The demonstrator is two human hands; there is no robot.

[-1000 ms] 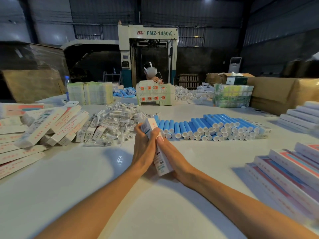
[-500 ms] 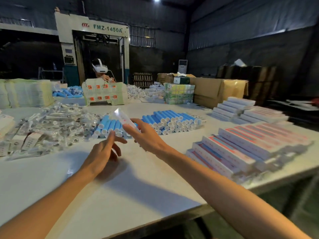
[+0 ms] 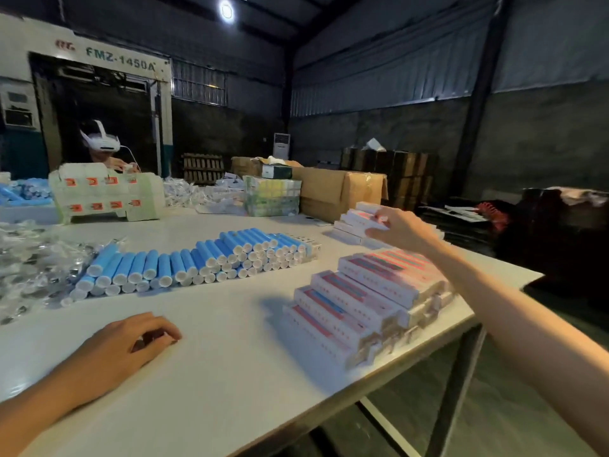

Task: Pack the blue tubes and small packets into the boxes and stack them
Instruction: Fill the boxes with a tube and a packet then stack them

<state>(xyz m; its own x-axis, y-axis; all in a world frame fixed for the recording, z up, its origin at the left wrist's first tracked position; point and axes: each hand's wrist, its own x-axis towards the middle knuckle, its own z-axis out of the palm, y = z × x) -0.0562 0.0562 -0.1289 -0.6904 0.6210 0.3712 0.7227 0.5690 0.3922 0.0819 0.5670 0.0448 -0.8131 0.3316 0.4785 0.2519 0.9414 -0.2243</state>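
along the left edge of the tabletop [image 3: 230,384] a heap of small packets [image 3: 29,262] in clear wrap lies loose, none of it boxed as far as i can see. just right of it, toward the middle, the blue tubes [image 3: 197,262] lie in a long row, white caps turned to the near edge, piled a few deep and many in number. the left hand [image 3: 131,341] rests on the bare top near the front edge, fingers loosely curled, nothing in it. further right, by the right edge, a stepped stack of boxes [image 3: 365,295] sits with red and blue print on top; whether they are filled i cannot tell. beyond it, at the far right corner, a second stack [image 3: 346,227] stands, and the right hand [image 3: 400,227] is clamped round one box [image 3: 364,216] at the top of that pile. the blur keeps me from telling whether it touches the pile or hangs just above. to my eye a fair share is stacked, yet so many tubes and packets lie out that the job looks well short of finished.
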